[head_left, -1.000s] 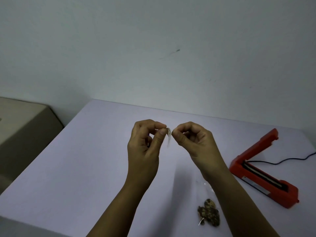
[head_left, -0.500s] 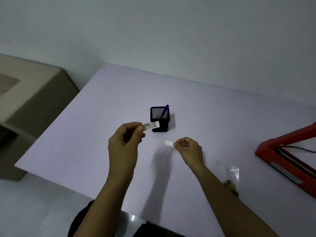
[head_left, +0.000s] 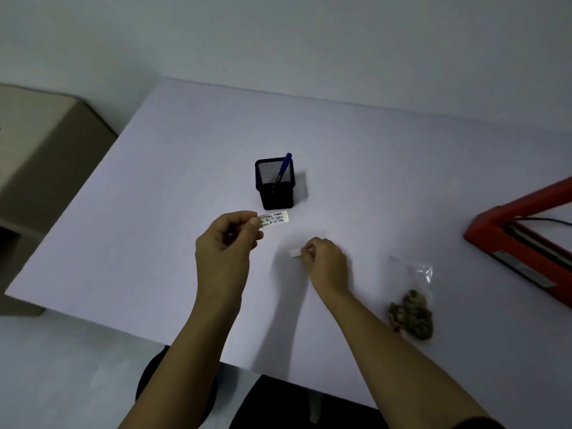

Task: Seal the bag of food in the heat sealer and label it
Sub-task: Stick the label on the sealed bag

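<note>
**A:** Item one, the desk (head_left: 185,181): pale, flat, carries everything; item two, the heat sealer (head_left: 486,233): red, at the right edge, arm raised, cable trailing behind; there is a grey plate on its base, print too small to read; no brand visible.

**B:** And the bag (head_left: 411,311)?

**A:** Item three: clear plastic, lying flat on the desk between the right forearm and the sealer; a brown clump of food sits at the near end, and the far end is empty film. I'd judge it light, limp and slippery; best taken by the empty film, which is flat enough to take a label; I cannot tell whether the mouth is sealed.

**B:** Smaller lots?

**A:** Item four, a black mesh pen pot (head_left: 275,193) with a blue pen (head_left: 284,168) leaning in it; item five, the label (head_left: 275,218): a narrow paper slip, pinched by one end in the left hand (head_left: 227,243); likely feather-light, floppy and tacky underneath, so hold it by the edges only.

**B:** Writing?

**A:** Handwritten rows; slashes suggest dates; the top word may be "snack", not certain.

**B:** Last?

**A:** Item six, a small white strip (head_left: 294,252), perhaps the backing, pinched in the right hand (head_left: 325,261) low over the desk.
</note>
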### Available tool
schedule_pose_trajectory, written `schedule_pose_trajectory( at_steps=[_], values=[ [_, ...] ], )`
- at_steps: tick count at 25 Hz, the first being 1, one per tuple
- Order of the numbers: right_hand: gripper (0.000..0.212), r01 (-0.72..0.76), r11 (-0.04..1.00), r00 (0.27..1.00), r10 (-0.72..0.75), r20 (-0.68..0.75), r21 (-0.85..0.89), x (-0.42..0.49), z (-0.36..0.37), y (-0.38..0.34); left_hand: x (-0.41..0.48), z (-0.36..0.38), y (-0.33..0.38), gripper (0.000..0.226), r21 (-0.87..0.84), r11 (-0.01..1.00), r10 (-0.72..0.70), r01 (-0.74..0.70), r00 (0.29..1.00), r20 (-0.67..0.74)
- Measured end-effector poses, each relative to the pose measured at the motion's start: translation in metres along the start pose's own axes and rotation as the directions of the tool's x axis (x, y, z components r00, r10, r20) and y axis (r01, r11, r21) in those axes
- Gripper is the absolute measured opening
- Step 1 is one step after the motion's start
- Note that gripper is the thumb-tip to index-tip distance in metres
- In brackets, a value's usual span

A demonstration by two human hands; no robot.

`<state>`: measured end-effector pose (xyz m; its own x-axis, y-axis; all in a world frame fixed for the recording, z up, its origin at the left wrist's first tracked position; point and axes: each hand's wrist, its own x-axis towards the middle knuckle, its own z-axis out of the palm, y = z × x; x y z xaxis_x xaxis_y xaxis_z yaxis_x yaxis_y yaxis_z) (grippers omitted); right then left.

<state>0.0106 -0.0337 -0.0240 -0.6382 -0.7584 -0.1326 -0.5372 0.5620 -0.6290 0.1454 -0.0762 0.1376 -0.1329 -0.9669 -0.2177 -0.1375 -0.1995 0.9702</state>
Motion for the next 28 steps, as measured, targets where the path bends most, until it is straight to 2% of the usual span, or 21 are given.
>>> schedule_pose_trajectory(
  at_steps=[4,9,13,16,18,21,28],
  values=[
    [0.017,-0.104,0.974,0.994,0.108,-0.009,0.201,-0.003,0.001,0.017,-0.009,0.031,-0.003,0.015,0.015,1.0,0.004,-0.005,0.999,0.053],
    [0.022,-0.262,0.892,0.965,0.248,0.085,0.368,-0.012,0.001,0.026,-0.018,0.052,-0.01,0.015,0.043,0.999,0.023,-0.027,0.996,0.084],
    [0.015,-0.323,0.741,0.932,0.356,0.064,0.589,-0.018,-0.048,0.04,-0.021,0.075,-0.034,0.012,0.095,0.995,-0.053,0.041,0.991,0.124],
    [0.02,-0.297,0.636,0.931,0.358,0.068,0.713,-0.023,-0.104,0.069,-0.024,0.107,-0.057,0.012,0.157,0.985,-0.095,0.066,0.978,0.187],
    [0.022,-0.317,0.622,0.93,0.35,0.108,0.716,-0.029,-0.133,0.091,-0.03,0.132,-0.072,0.011,0.211,0.976,-0.108,0.056,0.963,0.247],
    [0.023,-0.354,0.653,0.925,0.351,0.147,0.669,-0.037,-0.158,0.124,-0.041,0.168,-0.093,0.011,0.283,0.959,-0.13,0.029,0.93,0.343],
    [0.003,-0.348,0.697,0.933,0.32,0.163,0.627,-0.04,-0.161,0.165,-0.05,0.206,-0.123,0.013,0.368,0.93,-0.171,-0.006,0.879,0.446]
  ],
)
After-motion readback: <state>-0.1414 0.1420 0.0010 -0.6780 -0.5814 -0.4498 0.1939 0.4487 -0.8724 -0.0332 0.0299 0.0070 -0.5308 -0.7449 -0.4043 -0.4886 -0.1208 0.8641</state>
